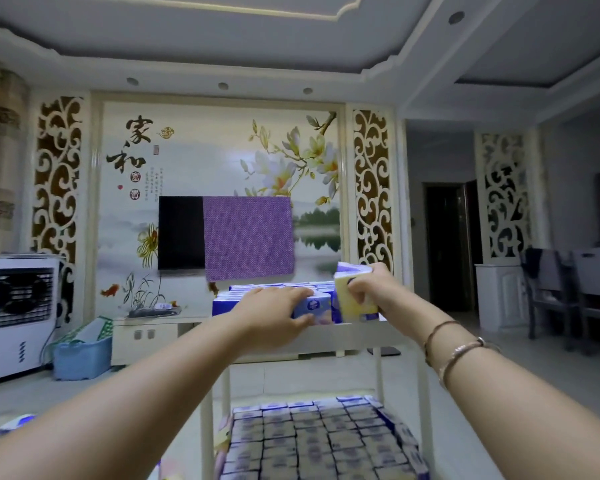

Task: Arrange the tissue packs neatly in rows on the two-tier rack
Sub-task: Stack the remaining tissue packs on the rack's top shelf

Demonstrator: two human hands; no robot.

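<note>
Yellow-faced tissue pack (355,294) upright at top tier's front right corner, pinched by right hand (369,287), fingers curled round it. At its 9 o'clock, left hand (274,311) grips blue front-row pack (314,306), thumb beneath. Lower tier rows (312,441) look full. Judgement: steady neighbour, lower yellow-faced pack square, flush against rack (326,336) front lip.

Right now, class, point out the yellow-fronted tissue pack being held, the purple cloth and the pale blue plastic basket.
yellow-fronted tissue pack (343,292): head view, front face.
purple cloth (248,237): head view, centre.
pale blue plastic basket (82,363): head view, front wall.
</note>
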